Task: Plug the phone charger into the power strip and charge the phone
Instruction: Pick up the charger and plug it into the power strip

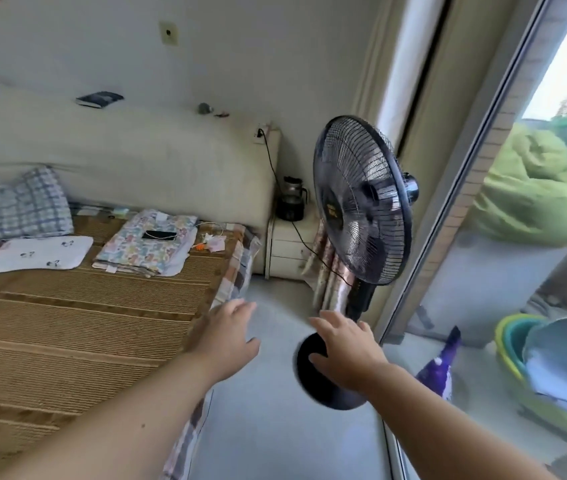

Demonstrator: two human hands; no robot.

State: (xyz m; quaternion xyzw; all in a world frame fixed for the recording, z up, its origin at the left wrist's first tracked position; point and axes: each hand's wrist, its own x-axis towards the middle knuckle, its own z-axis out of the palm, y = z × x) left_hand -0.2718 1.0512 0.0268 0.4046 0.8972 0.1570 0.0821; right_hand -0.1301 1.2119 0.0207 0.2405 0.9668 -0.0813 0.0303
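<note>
A black phone (159, 235) lies face up on a folded patterned blanket (143, 244) on the bed. A thin white cable (210, 226) curls beside the phone toward the bed's far corner. A white socket block (260, 134) sits on the headboard with a black plug and cord in it. My left hand (229, 336) reaches forward over the bed's edge, fingers apart, holding nothing. My right hand (342, 346) is stretched out over the floor in front of the fan's base, also holding nothing. Both hands are well short of the phone.
A black standing fan (361, 199) stands on the floor to the right, its round base (313, 393) under my right hand. A small white nightstand (289, 244) carries a dark kettle (290, 199). A glass sliding door (465, 209) runs along the right. Pillows lie at the head of the bed.
</note>
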